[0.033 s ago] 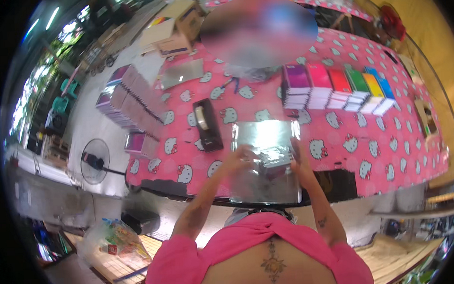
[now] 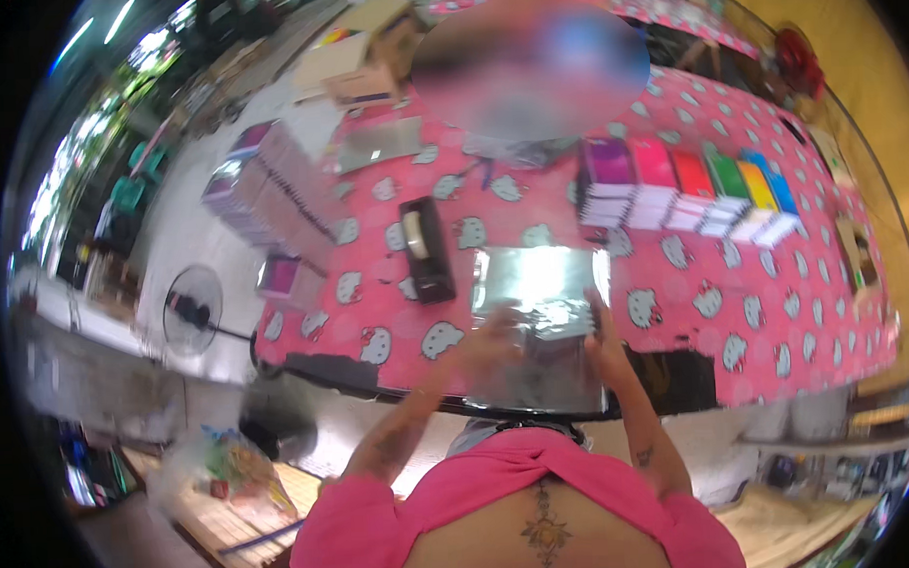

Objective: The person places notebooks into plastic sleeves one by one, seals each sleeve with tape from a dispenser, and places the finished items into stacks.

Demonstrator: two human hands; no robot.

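A stack of clear, shiny plastic sleeves (image 2: 540, 281) lies on the table in front of me, its near end at the table edge. My left hand (image 2: 489, 348) is over the sleeves' left side, its fingers smeared by motion. Along the right edge of the sleeves rests my right hand (image 2: 605, 349), fingers stretched forward and thumb apart. Glare hides whether either hand lifts a sheet. To the left of the sleeves stands a black tape dispenser (image 2: 429, 265) with a pale roll.
Spiral notebooks in coloured piles (image 2: 656, 187) stand at the right; taller notebook stacks (image 2: 266, 190) are at the left edge. A pink patterned cloth (image 2: 676, 311) covers the table. Farther back lie a flat translucent sheet (image 2: 380, 144) and cardboard boxes (image 2: 367, 62). A fan (image 2: 193, 308) stands left.
My left hand has come slightly nearer to me over the sleeves and is more blurred. My right hand stays by their right edge. The whole view has shifted a little.
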